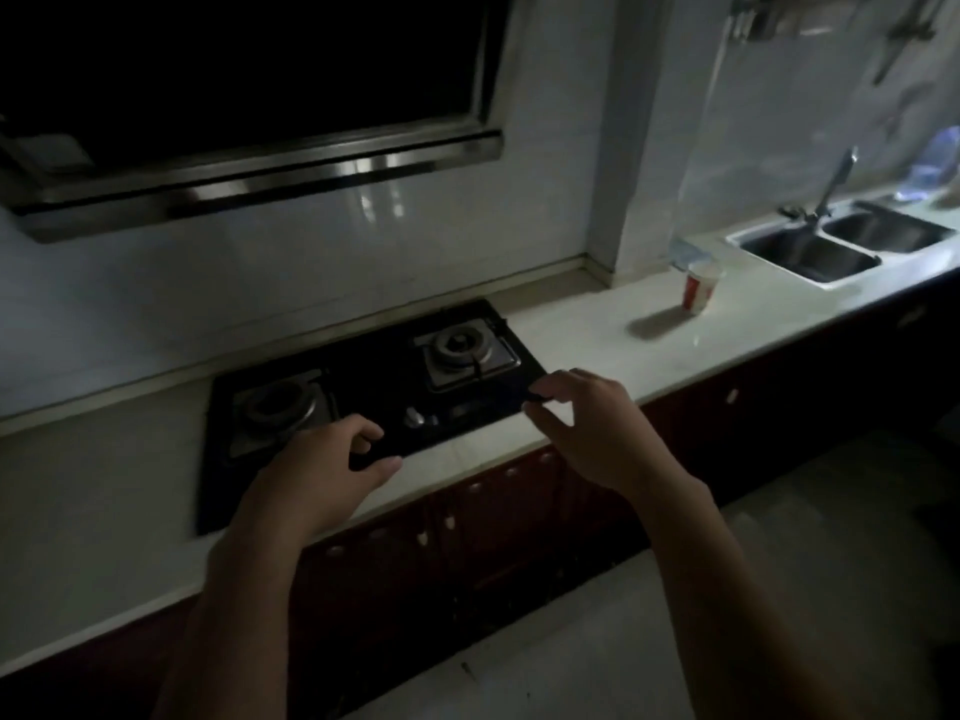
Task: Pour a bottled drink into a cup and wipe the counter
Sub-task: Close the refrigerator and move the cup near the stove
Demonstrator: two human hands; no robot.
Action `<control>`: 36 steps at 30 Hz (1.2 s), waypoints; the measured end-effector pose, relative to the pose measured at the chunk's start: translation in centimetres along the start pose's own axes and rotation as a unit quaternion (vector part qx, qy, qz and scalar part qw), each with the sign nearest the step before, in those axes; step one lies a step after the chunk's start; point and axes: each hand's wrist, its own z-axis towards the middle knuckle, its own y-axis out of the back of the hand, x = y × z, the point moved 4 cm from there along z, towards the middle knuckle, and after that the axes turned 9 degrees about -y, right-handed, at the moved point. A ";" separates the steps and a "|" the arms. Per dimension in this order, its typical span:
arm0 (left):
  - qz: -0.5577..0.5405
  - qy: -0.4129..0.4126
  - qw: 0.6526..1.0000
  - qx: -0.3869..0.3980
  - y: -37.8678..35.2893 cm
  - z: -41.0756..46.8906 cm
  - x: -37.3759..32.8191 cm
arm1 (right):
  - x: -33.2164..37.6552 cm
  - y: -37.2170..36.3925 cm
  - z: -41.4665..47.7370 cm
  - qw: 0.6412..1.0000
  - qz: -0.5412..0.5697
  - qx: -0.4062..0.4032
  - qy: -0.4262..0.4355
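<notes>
Where the pale counter spans the scene, a black hob sits centre, a double sink far right; left hand and right hand hover near the hob, loosely curled, empty; the cup stands between hob and sink.

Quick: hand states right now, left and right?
Left hand: open, fingers loosely curled, holding nothing.
Right hand: cannot tell; curled, too dim to see whether it pinches anything.

Dim, grainy wide-angle view; light from right, blurred bowed edges.
</notes>
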 end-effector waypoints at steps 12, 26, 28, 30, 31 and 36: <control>-0.059 -0.123 0.990 -0.028 -7.2 13.3 -12.6 | -15.8 6.2 4.7 0.990 0.002 -0.034 -0.135; -0.025 -0.320 0.942 0.100 -14.2 32.4 -26.0 | -25.9 11.6 10.3 0.954 -0.038 -0.120 -0.271; -0.008 -0.322 0.939 0.118 -16.0 33.8 -27.6 | -28.4 12.4 10.8 0.950 -0.029 -0.129 -0.285; 0.008 -0.316 0.940 0.130 -17.8 35.2 -29.4 | -31.3 13.2 11.5 0.948 -0.018 -0.129 -0.290; 0.013 -0.311 0.941 0.132 -18.6 35.9 -30.3 | -32.8 13.8 12.0 0.950 -0.013 -0.128 -0.285; 0.036 -0.274 0.950 0.143 -21.8 38.8 -35.8 | -39.6 17.7 15.0 0.961 0.009 -0.115 -0.250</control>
